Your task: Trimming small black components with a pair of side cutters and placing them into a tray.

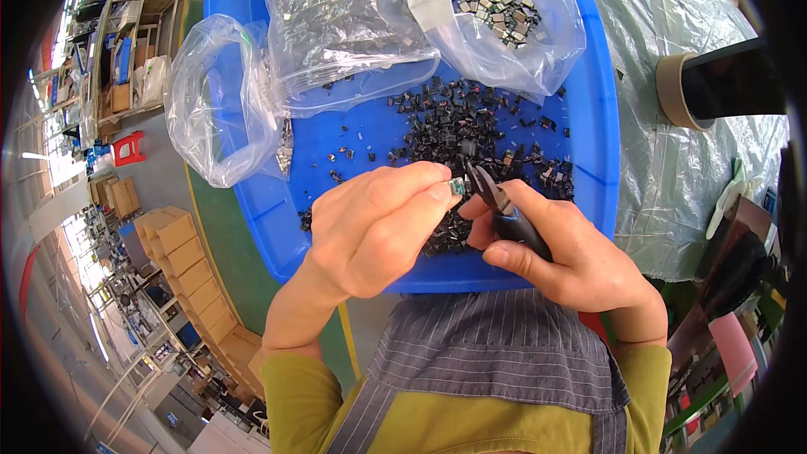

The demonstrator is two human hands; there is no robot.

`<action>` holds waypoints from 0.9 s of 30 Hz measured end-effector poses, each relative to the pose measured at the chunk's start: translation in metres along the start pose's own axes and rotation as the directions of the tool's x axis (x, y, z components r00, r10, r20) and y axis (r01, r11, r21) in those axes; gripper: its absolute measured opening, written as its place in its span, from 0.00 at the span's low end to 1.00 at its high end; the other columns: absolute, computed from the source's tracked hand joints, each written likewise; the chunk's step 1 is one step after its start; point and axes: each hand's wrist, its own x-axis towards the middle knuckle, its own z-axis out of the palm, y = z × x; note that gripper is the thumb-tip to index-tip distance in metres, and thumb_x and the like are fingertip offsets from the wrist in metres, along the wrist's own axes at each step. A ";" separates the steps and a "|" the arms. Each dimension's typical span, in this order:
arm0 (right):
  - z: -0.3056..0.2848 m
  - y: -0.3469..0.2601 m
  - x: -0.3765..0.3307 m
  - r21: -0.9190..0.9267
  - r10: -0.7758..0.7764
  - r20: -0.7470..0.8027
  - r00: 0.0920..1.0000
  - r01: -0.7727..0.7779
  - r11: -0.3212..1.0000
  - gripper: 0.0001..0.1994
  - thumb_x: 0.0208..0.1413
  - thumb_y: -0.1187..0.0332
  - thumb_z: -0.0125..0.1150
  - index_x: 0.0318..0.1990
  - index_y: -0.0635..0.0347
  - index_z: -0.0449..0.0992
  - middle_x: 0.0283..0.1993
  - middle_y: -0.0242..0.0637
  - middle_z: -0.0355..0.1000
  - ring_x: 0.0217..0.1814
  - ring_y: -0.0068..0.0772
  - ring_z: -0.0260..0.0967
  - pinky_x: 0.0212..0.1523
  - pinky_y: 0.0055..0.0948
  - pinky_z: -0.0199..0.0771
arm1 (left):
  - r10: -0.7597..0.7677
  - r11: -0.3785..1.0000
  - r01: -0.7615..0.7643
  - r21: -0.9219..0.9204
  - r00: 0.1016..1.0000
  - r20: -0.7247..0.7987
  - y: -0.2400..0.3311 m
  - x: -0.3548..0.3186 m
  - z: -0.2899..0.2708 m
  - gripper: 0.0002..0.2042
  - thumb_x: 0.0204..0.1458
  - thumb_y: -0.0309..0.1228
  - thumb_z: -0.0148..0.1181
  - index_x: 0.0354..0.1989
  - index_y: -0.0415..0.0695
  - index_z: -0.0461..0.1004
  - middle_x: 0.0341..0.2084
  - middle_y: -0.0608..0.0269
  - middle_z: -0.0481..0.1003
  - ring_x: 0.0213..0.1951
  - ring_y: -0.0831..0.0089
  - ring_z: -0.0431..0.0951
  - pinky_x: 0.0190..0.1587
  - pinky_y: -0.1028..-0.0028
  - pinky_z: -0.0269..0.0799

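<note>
Over a blue plastic tray (598,160), my left hand (378,223) pinches a small green electronic part (457,186) between thumb and fingers. My right hand (572,244) grips cutting pliers (514,220) with dark handles. The jaws of the pliers sit right beside the part; whether they touch it I cannot tell. Just beyond the jaws is a small blurred dark piece. Under and past both hands lies a heap of small black pieces (445,122), partly hidden by my fingers.
Clear plastic bags lie across the tray's far side: one full of parts (345,17), one with metal-topped pieces (492,0), one slack bag (214,109) over the left rim. At right, a tape roll (672,92) rests on silvery sheeting (647,42). Cardboard bins (189,261) stand at left.
</note>
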 end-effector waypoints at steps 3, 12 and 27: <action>-0.006 -0.010 0.000 0.018 0.101 0.045 0.994 -0.102 0.995 0.12 0.58 0.71 0.55 0.47 0.65 0.65 0.38 0.50 0.72 0.38 0.48 0.73 0.38 0.36 0.70 | 0.024 1.000 -0.024 -0.013 1.000 0.018 -0.001 -0.001 0.000 0.15 0.41 0.19 0.66 0.38 0.34 0.70 0.33 0.48 0.76 0.23 0.67 0.77 0.19 0.76 0.71; 0.007 0.006 0.001 -0.321 -0.071 -0.120 0.990 0.029 0.947 0.14 0.54 0.74 0.56 0.47 0.64 0.64 0.36 0.50 0.69 0.38 0.57 0.68 0.36 0.44 0.68 | -0.433 0.890 0.448 -0.081 0.888 0.154 -0.001 0.045 -0.008 0.08 0.53 0.15 0.54 0.42 0.35 0.69 0.34 0.54 0.76 0.26 0.79 0.76 0.28 0.82 0.71; 0.006 0.005 0.003 -0.509 -0.160 -0.045 0.986 0.115 0.853 0.16 0.53 0.71 0.58 0.48 0.62 0.66 0.36 0.46 0.68 0.40 0.51 0.68 0.38 0.43 0.69 | -0.603 0.766 0.500 0.405 0.776 0.183 -0.054 -0.001 -0.013 0.07 0.54 0.20 0.53 0.40 0.37 0.74 0.32 0.55 0.75 0.27 0.68 0.79 0.30 0.73 0.72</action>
